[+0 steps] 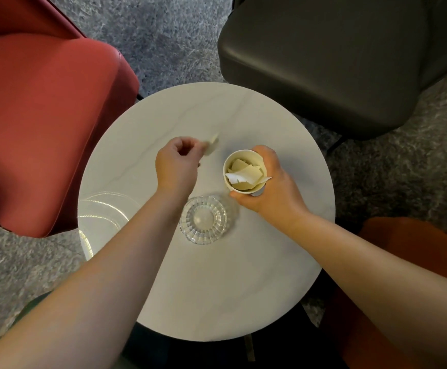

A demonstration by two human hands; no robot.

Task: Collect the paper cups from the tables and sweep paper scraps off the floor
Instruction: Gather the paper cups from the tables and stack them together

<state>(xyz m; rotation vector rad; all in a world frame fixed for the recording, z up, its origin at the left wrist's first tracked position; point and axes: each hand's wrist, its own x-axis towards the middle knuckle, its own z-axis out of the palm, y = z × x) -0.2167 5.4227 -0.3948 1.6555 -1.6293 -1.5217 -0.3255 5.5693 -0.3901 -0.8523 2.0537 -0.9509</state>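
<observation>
From the head camera, looking down, both bare forearms reach out over a round white table point(257, 288). The right hand point(273, 187) is wrapped around a paper cup point(243, 155), thumb on the near side of the wall and fingers curled round the far side. The cup stands upright, mouth up; whether its base rests on the table or is lifted just clear cannot be told. Inside it lie several torn paper scraps point(245, 174), white and cream, one corner poking over the rim toward the palm.

The left hand point(175, 162) is just to the left of the cup, apart from it, knuckles up and fingers curled. Its fingertips pinch a small pale scrap point(211, 145), which sticks out from the hand toward the cup; the scrap is blurred and its shape is unclear.

Between the two wrists, nearer the body than the cup, a clear ribbed glass dish point(203, 221) sits on the table, just beside the heel of the right hand. Under the left forearm, at the table's left edge, bright curved reflections show on the surface.

Beyond the left hand stands a red chair point(44, 123); beyond the right hand, a black chair point(336, 62). An orange seat point(416, 262) shows under the right forearm. Grey speckled floor point(169, 35) lies around the table.
</observation>
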